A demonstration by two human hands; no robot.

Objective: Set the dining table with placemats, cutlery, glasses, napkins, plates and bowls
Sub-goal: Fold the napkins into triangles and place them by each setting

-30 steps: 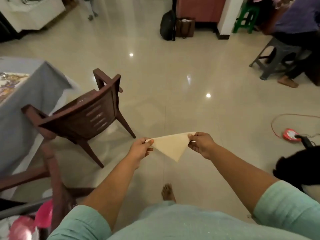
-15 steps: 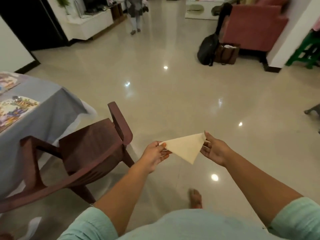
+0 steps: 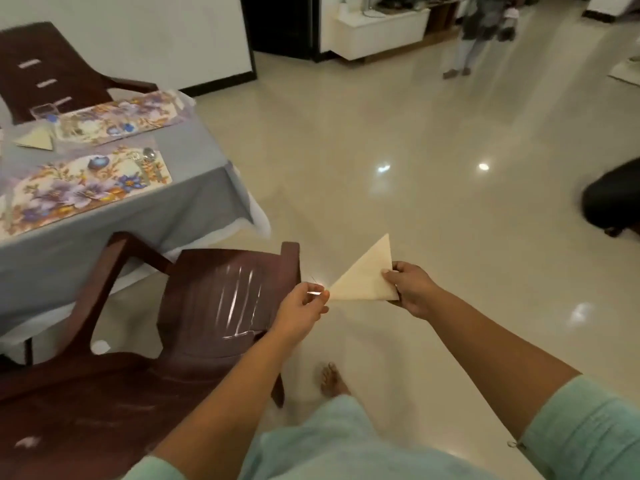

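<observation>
The folded napkin [image 3: 367, 280], a cream triangle, is held in the air over the floor [image 3: 415, 150], beside the near brown chair [image 3: 214, 306]. The left hand [image 3: 301, 310] has a closed grip on its left tip; the right hand [image 3: 412, 289] pinches the right edge. Half a second ago its free corner hung downward; now that corner points up and away, and the long edge runs roughly level between the hands. Farther left, the tabletop [image 3: 187, 147] has come more fully into view, carrying two floral placemats [image 3: 79, 192], cutlery [image 3: 149, 164] and another folded napkin [image 3: 36, 140].

Single head view, looking forward-down over floor [image 3: 398, 140].
</observation>
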